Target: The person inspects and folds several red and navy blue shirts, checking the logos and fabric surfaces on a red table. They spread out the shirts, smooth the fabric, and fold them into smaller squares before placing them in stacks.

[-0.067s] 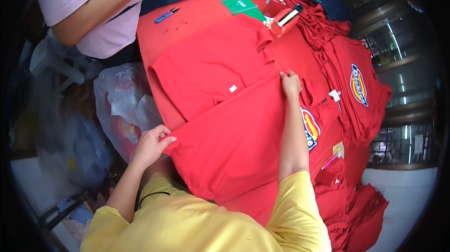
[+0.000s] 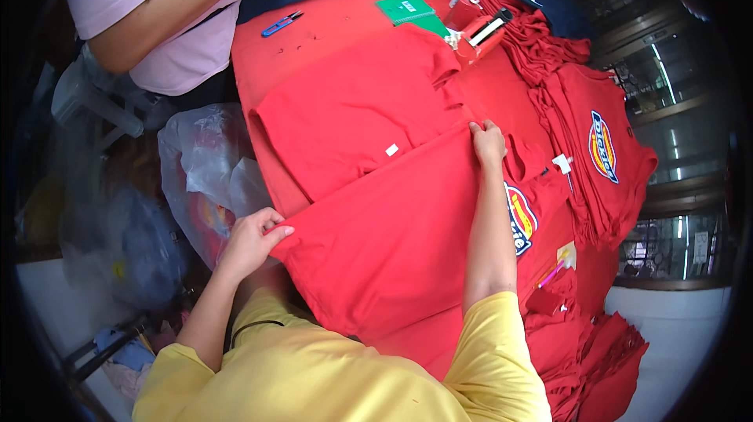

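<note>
Almost nothing changes from a moment ago, so the upper edge stays taut: the left hand at nine o'clock and right hand at two, well apart, pinch the plain, lightly creased red garment toward six on the bench.

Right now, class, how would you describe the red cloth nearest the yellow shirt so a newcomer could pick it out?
Start at the red tabletop beyond the yellow shirt. Along its near edge, beside a red garment with a small white tag, lies the red cloth. Unlike its neighbours, it is gripped twice: the left hand pinches its left corner, the right hand its far edge.
</note>
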A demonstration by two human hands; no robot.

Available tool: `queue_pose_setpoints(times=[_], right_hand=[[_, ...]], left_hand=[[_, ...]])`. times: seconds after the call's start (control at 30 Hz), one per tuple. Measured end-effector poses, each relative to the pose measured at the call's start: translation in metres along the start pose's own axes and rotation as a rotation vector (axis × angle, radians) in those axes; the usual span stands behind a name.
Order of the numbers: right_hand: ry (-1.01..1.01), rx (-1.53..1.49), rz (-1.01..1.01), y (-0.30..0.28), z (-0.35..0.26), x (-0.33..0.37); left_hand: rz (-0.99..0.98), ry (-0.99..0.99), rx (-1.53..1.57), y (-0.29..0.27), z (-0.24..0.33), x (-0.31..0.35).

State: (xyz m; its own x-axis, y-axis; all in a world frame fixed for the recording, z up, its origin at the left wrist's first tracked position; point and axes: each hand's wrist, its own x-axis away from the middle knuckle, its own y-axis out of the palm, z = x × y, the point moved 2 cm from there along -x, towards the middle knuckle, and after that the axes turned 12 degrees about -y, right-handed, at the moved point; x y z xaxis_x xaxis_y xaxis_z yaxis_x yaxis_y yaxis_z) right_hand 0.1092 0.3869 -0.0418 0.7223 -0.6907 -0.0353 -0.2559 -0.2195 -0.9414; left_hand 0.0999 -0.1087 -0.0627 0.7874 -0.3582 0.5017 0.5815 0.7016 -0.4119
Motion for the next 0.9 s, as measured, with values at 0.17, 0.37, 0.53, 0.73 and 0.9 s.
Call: queue_pose_setpoints(times=[0.17, 0.37, 0.53, 0.73, 0.9], right_hand=[[-0.363, -0.244, -0.216, -0.004, 0.010, -0.010], [-0.531, 0.220, -0.130, -0.042, -0.046, 0.020], [-0.484, -0.306, 0.106, -0.073, 0.009, 0.046], [-0.159, -0.747, 0.145, -0.068, 0.116, 0.129], [-0.052, -0.702, 0.136, -0.053, 0.119, 0.162]], left_hand=[[-0.217, 0.032, 0.328, -0.011, -0.010, -0.015], [-0.229, -0.048, 0.172, -0.019, 0.005, -0.009], [-0.088, 0.276, -0.071, -0.016, 0.034, 0.037], [-0.138, 0.824, -0.450, 0.034, 0.009, 0.077], [-0.112, 0.856, -0.455, 0.044, -0.012, 0.083]])
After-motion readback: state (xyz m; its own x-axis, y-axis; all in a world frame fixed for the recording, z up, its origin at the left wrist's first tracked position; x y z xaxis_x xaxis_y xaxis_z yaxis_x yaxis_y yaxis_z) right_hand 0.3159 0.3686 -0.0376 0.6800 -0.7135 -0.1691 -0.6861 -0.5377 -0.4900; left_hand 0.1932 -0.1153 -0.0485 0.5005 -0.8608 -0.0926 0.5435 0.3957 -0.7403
